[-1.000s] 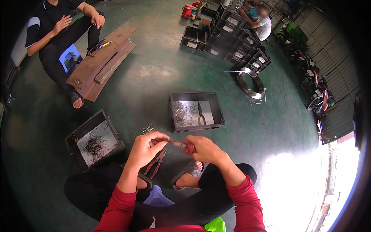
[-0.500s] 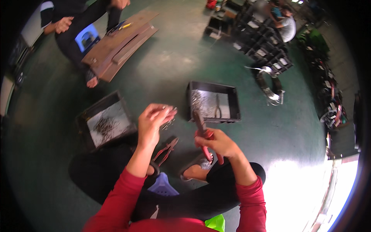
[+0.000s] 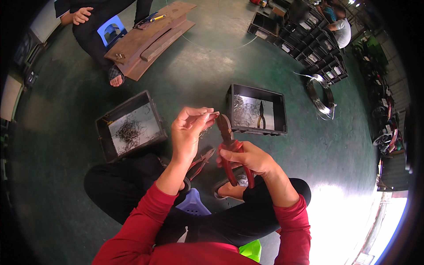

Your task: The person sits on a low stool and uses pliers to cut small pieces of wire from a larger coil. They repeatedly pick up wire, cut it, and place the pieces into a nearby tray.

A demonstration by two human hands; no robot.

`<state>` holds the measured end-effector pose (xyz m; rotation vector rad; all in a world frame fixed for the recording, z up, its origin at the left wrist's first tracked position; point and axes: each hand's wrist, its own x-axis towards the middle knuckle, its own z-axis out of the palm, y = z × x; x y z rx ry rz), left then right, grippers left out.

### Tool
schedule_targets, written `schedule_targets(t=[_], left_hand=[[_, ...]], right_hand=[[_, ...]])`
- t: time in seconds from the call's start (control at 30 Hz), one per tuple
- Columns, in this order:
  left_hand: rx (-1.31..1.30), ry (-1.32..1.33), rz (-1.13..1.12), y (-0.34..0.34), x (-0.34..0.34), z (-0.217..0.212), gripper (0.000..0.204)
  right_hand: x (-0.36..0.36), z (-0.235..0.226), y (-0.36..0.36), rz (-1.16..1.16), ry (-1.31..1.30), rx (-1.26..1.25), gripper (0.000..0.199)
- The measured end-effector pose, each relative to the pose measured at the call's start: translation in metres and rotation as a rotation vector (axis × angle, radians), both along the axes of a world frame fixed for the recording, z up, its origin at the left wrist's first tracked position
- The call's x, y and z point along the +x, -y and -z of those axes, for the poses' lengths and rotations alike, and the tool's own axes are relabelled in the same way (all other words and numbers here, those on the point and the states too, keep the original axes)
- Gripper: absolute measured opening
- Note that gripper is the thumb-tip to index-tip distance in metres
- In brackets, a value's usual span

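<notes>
My left hand (image 3: 187,129) pinches a small thin metal wire piece (image 3: 214,113) between thumb and fingertips. More small metal bits show below its curled fingers, too small to make out fully. My right hand (image 3: 254,159) is wrapped round the red handles of a pair of pliers (image 3: 225,132). Their dark jaws point up and reach the end of the wire piece; whether they grip it I cannot tell. Beyond them, a black crate (image 3: 284,110) holds small metal pieces and another pair of pliers (image 3: 261,115). At the left, a second black crate (image 3: 154,104) contains a heap of small wire pieces (image 3: 129,134).
Red-handled pliers (image 3: 202,161) lie on the floor between my feet, near a purple stool (image 3: 193,204). A brown bench (image 3: 148,42) with tools stands far left beside a seated person. Stacked black crates (image 3: 309,39) and a wire coil (image 3: 321,95) are at the far right.
My hands have come together, so the plier jaws now meet the wire piece at my left fingertips. The left fingers have closed into a pinch. The whole view has shifted slightly.
</notes>
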<state>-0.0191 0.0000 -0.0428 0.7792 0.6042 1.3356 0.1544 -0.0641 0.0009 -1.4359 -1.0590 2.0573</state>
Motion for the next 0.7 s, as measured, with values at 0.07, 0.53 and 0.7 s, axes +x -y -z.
schedule_targets(t=[0.07,0.53,0.7], left_hand=[[0.063,-0.005,-0.018,0.001,0.000,0.002,0.004],[0.200,-0.174,0.028,-0.005,-0.004,-0.001,0.024],[0.131,-0.407,0.267,-0.009,-0.021,-0.012,0.033]], right_hand=[[-0.001,-0.001,0.001,-0.003,-0.001,0.007,0.034],[0.002,-0.015,0.003,0.030,0.487,0.260,0.030],[0.003,-0.013,0.009,0.072,0.763,0.384,0.032]])
